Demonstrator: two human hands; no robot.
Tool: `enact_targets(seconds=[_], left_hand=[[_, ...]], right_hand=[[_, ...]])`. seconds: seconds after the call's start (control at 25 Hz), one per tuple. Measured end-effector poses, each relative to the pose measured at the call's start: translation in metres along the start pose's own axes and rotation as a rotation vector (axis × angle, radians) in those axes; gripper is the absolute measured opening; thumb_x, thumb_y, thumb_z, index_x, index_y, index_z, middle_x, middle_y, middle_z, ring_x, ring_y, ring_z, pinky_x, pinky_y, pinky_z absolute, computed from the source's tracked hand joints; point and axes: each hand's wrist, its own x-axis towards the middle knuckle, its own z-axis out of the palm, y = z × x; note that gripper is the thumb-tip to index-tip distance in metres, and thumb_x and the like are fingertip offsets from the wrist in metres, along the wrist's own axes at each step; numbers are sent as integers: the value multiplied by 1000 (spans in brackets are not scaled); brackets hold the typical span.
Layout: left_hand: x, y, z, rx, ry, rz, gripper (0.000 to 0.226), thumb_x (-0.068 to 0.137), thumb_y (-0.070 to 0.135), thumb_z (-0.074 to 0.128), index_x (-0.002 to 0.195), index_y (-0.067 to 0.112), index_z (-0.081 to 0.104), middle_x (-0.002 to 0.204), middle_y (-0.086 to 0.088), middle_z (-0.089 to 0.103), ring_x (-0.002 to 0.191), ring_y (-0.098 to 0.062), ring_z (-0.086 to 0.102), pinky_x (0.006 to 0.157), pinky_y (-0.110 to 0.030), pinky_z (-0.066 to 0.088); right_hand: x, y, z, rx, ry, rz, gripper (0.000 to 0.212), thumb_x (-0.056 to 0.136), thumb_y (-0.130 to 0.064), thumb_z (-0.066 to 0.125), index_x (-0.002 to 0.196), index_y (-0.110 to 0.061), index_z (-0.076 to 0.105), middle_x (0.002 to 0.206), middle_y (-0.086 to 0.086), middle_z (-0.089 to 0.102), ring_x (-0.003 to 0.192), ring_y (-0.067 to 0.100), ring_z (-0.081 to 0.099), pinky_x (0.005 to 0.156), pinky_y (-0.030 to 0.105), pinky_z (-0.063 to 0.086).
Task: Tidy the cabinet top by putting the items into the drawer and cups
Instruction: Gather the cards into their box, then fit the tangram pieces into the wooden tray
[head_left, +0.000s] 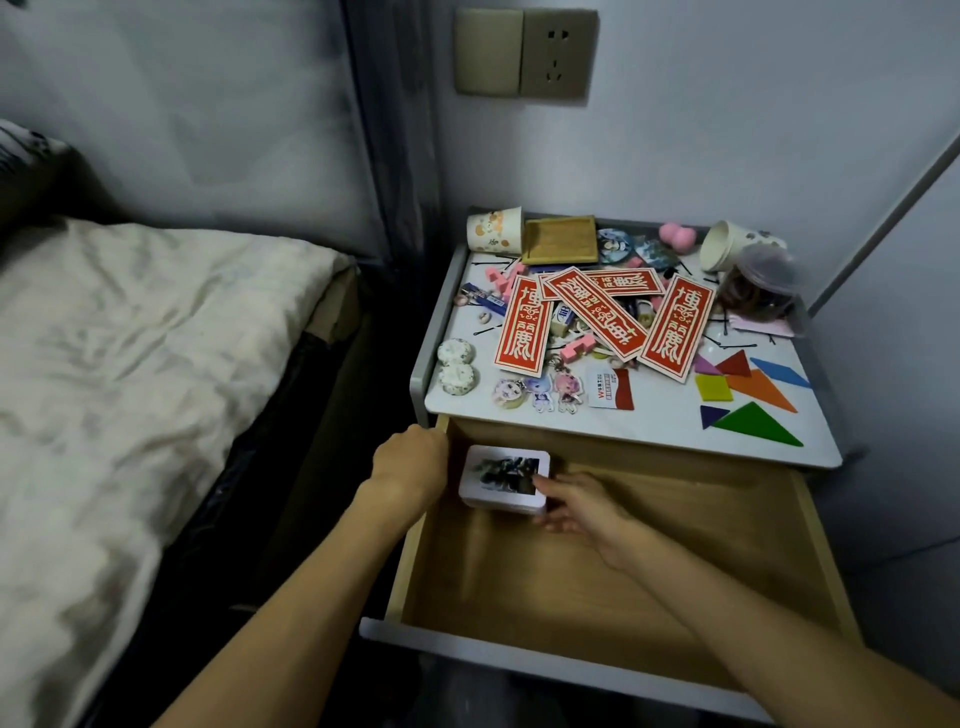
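The wooden drawer (727, 525) of the cabinet stands pulled out. In its far left corner is a white stack of photo cards (503, 479), held between both hands: my left hand (410, 465) at its left side over the drawer wall, my right hand (582, 506) at its right edge. On the white cabinet top (649, 415) lie several red paper strips (592, 312), coloured tangram pieces (748, 395), keychain figures (540, 392) and hairpins. One paper cup (493, 228) stands at the back left, another paper cup (727, 244) lies tipped at the back right.
A clear jar of hair ties (763, 286) lies at the back right, a brown tray (561, 240) at the back. A bed with a cream cover (130, 364) is close on the left. Wall and a socket (556, 54) are behind the cabinet.
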Motion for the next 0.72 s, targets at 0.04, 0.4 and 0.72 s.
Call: enact_targets(seconds=[0.04,0.4,0.72], left_hand=[[1,-1,1,25,7,16,14,93,8,51,102,9,61,100,-10,65,88,-27,66,62,-32,49],[6,-1,0,56,-45,31,20,91,2,53,110,3,58,104,-15,65,93,-30,67,70,-33,54],[-5,3,-5,149,-21,42,24,90,-2,53,114,3,57,112,-16,63,100,-29,64,65,-30,45]], right_hand=[[7,-1,4,-38,10,-6,47,93,-24,63,129,2,47,96,20,64,69,22,62,62,26,49],[29,-6,20,-246,23,-79,32,96,-14,59,119,7,50,71,6,54,56,14,49,45,15,42],[32,2,28,-286,171,-148,26,90,-10,66,74,-15,46,73,5,57,49,11,52,44,17,44]])
